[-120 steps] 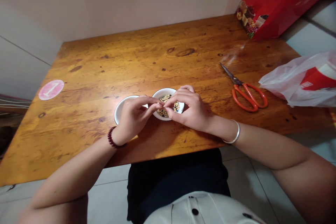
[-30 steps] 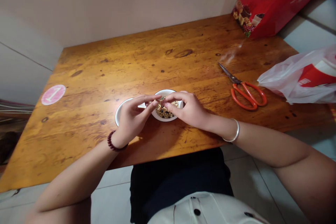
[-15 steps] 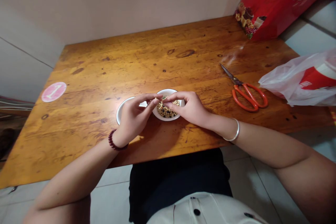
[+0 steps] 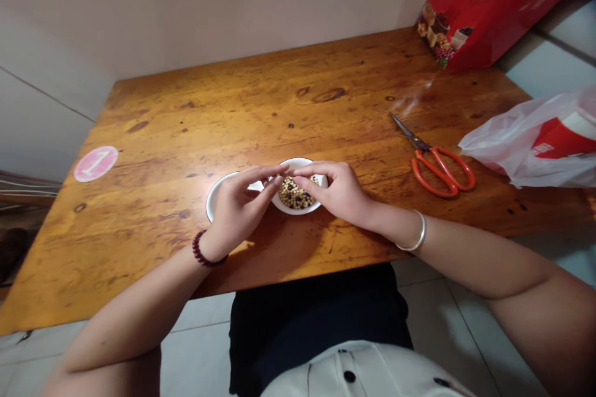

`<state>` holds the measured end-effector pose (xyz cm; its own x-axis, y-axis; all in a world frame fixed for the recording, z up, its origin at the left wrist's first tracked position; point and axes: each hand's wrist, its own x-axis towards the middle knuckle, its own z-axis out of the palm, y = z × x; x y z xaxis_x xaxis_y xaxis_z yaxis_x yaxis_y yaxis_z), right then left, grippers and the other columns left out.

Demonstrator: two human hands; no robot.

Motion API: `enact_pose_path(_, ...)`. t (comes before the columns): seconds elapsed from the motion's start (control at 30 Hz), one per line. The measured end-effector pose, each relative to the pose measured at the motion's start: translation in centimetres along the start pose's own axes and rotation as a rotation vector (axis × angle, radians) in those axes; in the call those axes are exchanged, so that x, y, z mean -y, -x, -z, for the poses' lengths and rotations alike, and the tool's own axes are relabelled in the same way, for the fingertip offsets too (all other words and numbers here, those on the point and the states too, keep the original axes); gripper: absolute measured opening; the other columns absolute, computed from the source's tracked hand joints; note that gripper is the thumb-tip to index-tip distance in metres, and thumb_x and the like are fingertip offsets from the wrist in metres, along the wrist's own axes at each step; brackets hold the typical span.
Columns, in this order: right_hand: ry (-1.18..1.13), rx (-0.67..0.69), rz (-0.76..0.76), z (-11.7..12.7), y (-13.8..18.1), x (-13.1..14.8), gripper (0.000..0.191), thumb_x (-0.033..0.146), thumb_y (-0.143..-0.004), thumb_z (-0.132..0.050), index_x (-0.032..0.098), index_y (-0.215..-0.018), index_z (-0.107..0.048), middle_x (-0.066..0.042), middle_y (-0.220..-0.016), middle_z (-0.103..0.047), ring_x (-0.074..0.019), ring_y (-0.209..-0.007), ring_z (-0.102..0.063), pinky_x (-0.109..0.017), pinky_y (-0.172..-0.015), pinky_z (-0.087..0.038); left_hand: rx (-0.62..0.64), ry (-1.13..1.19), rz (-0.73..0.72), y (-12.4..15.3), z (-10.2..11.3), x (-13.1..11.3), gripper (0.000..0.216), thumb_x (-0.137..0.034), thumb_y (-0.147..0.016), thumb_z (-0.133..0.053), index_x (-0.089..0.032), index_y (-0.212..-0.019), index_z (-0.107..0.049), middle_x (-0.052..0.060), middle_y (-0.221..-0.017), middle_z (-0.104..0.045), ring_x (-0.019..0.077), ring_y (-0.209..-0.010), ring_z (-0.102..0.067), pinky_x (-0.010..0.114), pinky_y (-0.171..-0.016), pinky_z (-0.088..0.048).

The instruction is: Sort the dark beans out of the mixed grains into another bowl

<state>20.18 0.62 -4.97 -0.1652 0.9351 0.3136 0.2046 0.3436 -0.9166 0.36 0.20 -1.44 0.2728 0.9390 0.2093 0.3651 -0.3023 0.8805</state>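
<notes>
A white bowl (image 4: 297, 211) holds a mix of pale yellow and dark beans (image 4: 298, 193). Over this bowl's left edge is my left hand (image 4: 243, 198), thumb and index finger drawn together in a pinch. My right hand (image 4: 342, 193) comes in from the other side, its thumb and index finger also pinched above the beans. The fingertips of both hands nearly meet; whatever small thing lies between them cannot be made out. A second white bowl (image 4: 213, 197) stands to the left, mostly hidden behind my left hand.
Scissors with orange handles (image 4: 442, 170) lie on the wooden table (image 4: 233, 118) to the right. Beyond them are a translucent plastic bag (image 4: 507, 136) with a red-and-white item inside and a red bag (image 4: 503, 6). A pink round sticker (image 4: 95, 164) marks the table's left side.
My fingertips have shifted slightly over the bowl, and more of the beans shows between my hands. The bowls and scissors have stayed in place.
</notes>
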Motion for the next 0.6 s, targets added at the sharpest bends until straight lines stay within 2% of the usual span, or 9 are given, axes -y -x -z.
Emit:
enact_pose_path(0.07, -0.023, -0.009, 0.024, 0.0, 0.0, 0.3, 0.019, 0.033, -0.086, -0.07, 0.024, -0.101, -0.077, -0.003, -0.106, -0.078, -0.0209, -0.101, -0.073, -0.037, -0.093, -0.057, 0.008, -0.008, -0.026, 0.0, 0.0, 0.0, 0.029, -0.033, -0.086, -0.069, -0.023, -0.113, -0.075, 0.008, -0.099, -0.074, 0.0147, -0.081, -0.065, 0.018, -0.058, -0.052)
enact_pose_path(0.17, -0.103, -0.021, 0.013, 0.1, 0.0, 0.7, 0.023, 0.03, -0.084, -0.072, 0.022, -0.105, -0.074, -0.005, -0.106, -0.078, -0.0193, -0.097, -0.074, -0.034, -0.087, -0.059, 0.012, -0.048, -0.051, 0.0, -0.1, 0.0, 0.027, -0.031, -0.088, -0.068, -0.024, -0.113, -0.075, 0.007, -0.094, -0.074, 0.0137, -0.079, -0.064, 0.018, -0.058, -0.053)
enact_pose_path(0.27, -0.097, -0.045, 0.029, 0.2, 0.0, 1.0, 0.013, 0.031, -0.084, -0.073, 0.021, -0.092, -0.075, -0.002, -0.094, -0.078, -0.0169, -0.087, -0.073, -0.031, -0.081, -0.057, 0.008, -0.091, -0.066, 0.1, -0.1, 0.0, 0.026, -0.031, -0.089, -0.066, -0.024, -0.112, -0.075, 0.006, -0.093, -0.074, 0.0128, -0.078, -0.063, 0.017, -0.057, -0.053)
enact_pose_path(0.4, 0.051, -0.062, 0.112, 0.5, 0.0, 1.5, 0.008, 0.029, -0.086, -0.071, 0.022, -0.084, -0.074, 0.0, -0.086, -0.078, -0.0151, -0.08, -0.071, -0.031, -0.081, -0.052, -0.001, -0.173, -0.094, 0.0, -0.1, 0.1, 0.021, -0.029, -0.087, -0.069, -0.024, -0.106, -0.076, 0.003, -0.089, -0.074, 0.011, -0.074, -0.061, 0.017, -0.056, -0.051)
enact_pose_path(0.6, 0.32, -0.11, 0.327, 0.8, 0.2, 1.7, 0.006, 0.025, -0.086, -0.07, 0.024, -0.08, -0.072, 0.003, -0.079, -0.077, -0.0145, -0.073, -0.068, -0.037, -0.088, -0.042, -0.032, -0.353, -0.161, 0.0, -0.2, 0.3, 0.013, -0.03, -0.087, -0.07, -0.024, -0.097, -0.076, 0.0, -0.086, -0.075, 0.0091, -0.069, -0.06, 0.018, -0.055, -0.048)
